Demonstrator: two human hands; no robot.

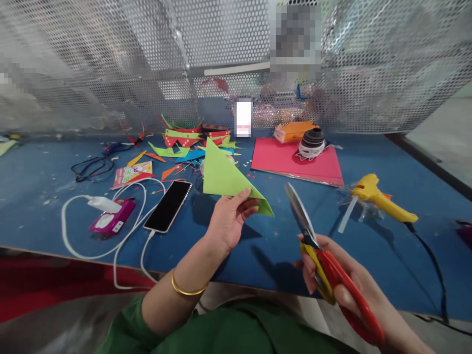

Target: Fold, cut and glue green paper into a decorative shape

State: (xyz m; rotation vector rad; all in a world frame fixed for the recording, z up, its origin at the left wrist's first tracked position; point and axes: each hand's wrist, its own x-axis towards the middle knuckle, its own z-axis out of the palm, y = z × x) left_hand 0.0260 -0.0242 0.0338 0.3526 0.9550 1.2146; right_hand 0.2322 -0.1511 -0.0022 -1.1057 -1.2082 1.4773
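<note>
A light green sheet of paper point(224, 173), folded into a pointed triangle, is pinched between the thumb and fingers of my left hand point(229, 220) above the table. My right hand point(341, 275) grips a pair of scissors point(324, 270) with red and yellow handles. The blades point up and away from me and look closed together. A gap separates the blades from the green paper. To the left of my left hand lies a black-screened phone point(168, 206) with a white cable plugged into it.
On the blue table point(221, 260) lie a purple power strip point(112, 219), paper scraps point(171, 172), red-and-green paper glasses point(182, 137), and a pink sheet stack point(295, 160) bearing a black spool point(312, 140). A yellow glue gun point(383, 199) rests at right. Behind stands a perforated metal screen point(228, 29).
</note>
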